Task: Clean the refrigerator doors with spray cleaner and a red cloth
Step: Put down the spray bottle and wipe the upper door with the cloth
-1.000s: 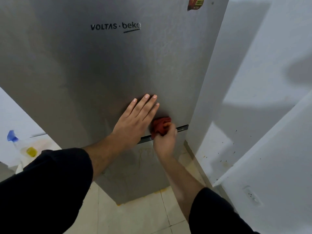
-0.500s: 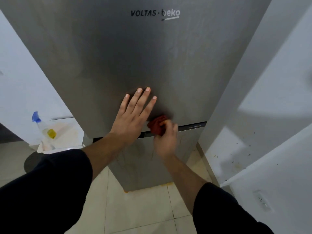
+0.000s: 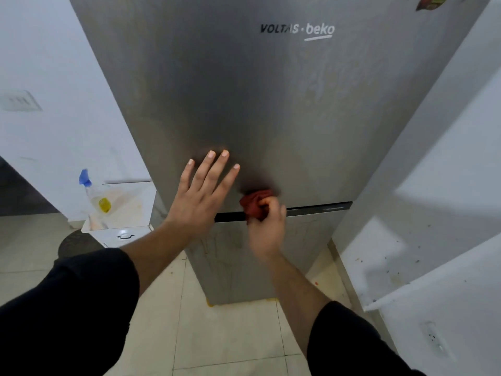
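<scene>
Since half a second ago both hands sit lower and further right in view, and the sticker (image 3: 431, 1) has come back at the top edge — otherwise their pose on the fridge matches. Left hand (image 3: 202, 195) lies flat on the upper door (image 3: 271, 104), fingers spread and straight, gripping nothing. Right hand (image 3: 267, 222) is clenched around the red cloth (image 3: 253, 203), a wad bunched at the fingertips and pressed to the door's bottom edge, right over the dark gap (image 3: 320, 208) that splits it from the lower door (image 3: 306, 240). The two hands are near each other but apart. Streaks run down the lower door beneath the wrists. Off to the left, the spray bottle (image 3: 93, 194) — blue trigger, yellowish liquid — stands on a low white cabinet (image 3: 127, 207), well apart from both hands. White walls flank the fridge; pale tiles (image 3: 217, 335) cover the floor.
</scene>
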